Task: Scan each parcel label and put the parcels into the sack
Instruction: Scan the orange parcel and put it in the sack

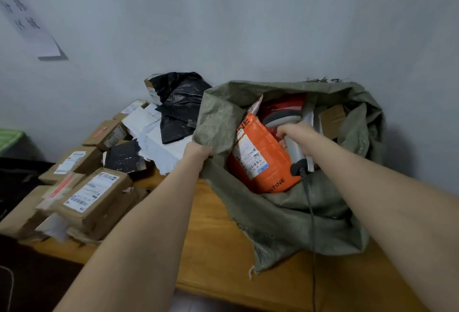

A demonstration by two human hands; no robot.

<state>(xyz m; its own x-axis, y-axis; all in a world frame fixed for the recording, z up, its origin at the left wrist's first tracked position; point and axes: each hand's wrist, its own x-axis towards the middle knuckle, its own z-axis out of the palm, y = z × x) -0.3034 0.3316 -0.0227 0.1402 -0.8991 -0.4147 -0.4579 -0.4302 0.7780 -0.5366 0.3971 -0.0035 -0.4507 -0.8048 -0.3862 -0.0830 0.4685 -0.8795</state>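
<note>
A green woven sack [285,217] lies open on the wooden table [213,249] at the right. My left hand [198,150] grips the sack's left rim and holds the mouth open. My right hand [295,130] reaches inside the sack and grips a white and grey barcode scanner [295,152], whose black cable [310,212] trails toward me. Beside the scanner, an orange plastic parcel [260,157] with a white label stands inside the sack. A red parcel [285,105] and a brown box [331,119] lie deeper in.
Several brown cardboard parcels [92,195] with labels are piled on the table's left side. Behind them lie white mailers [159,143] and black plastic bags [181,105] against the wall. A paper sign [29,23] hangs on the wall at upper left.
</note>
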